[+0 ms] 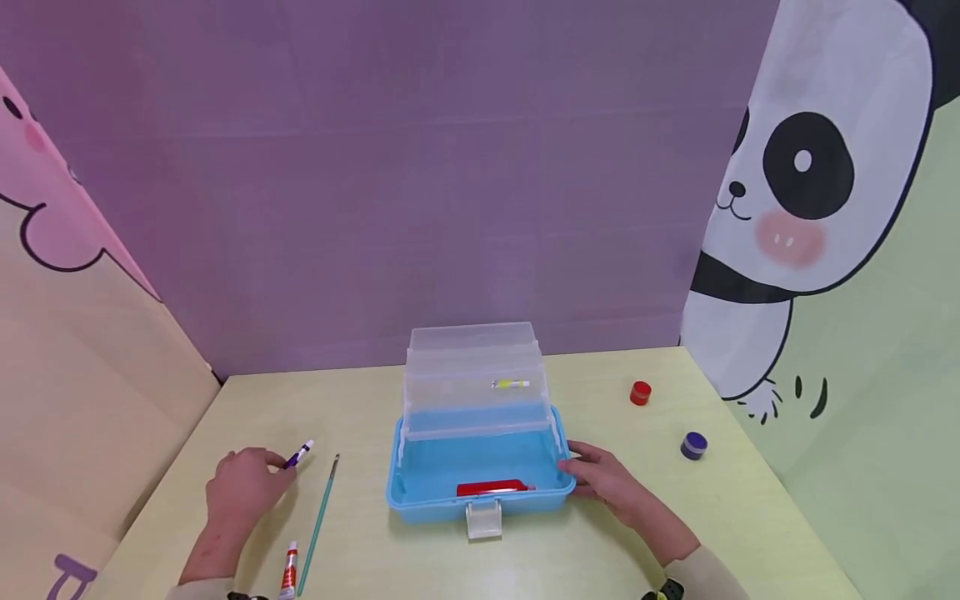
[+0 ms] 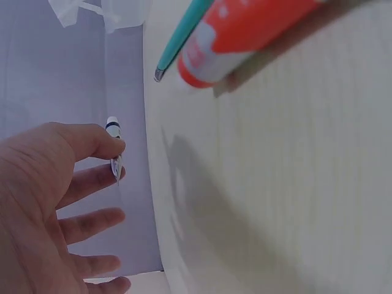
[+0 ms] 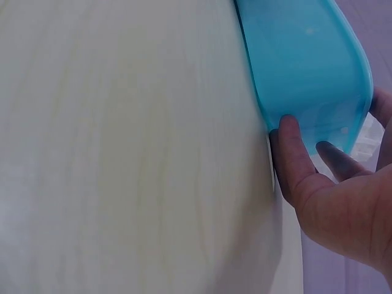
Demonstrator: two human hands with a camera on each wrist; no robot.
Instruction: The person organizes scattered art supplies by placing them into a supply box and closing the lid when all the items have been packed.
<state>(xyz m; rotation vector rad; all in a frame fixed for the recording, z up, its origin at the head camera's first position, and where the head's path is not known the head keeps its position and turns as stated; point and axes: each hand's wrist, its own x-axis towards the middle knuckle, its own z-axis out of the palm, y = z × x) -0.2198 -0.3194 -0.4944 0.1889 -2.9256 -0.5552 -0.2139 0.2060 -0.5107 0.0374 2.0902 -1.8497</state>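
Note:
Between thumb and forefinger, my left hand [image 1: 243, 492] pinches a small paint tube [image 1: 300, 452], purple with a white cap. In the left wrist view the tube [image 2: 114, 130] is held above the table, the other fingers spread loosely. My right hand [image 1: 603, 479] grips the right side of an open blue plastic box [image 1: 423, 507]; in the right wrist view its fingers lie against the box's outer wall [image 3: 306, 55]. A red paint tube [image 1: 491, 487] lies inside the box, near its front. A yellow tube [image 1: 512, 384] shows at the raised clear lid [image 1: 468, 346].
Left of the box, a teal paintbrush [image 1: 321, 517] and a red-and-white tube [image 1: 288, 571] lie on the table [image 1: 352, 400]. A red jar [image 1: 640, 393] and a purple-blue jar [image 1: 693, 446] stand at the right. Behind the table rises a purple wall [image 1: 375, 183].

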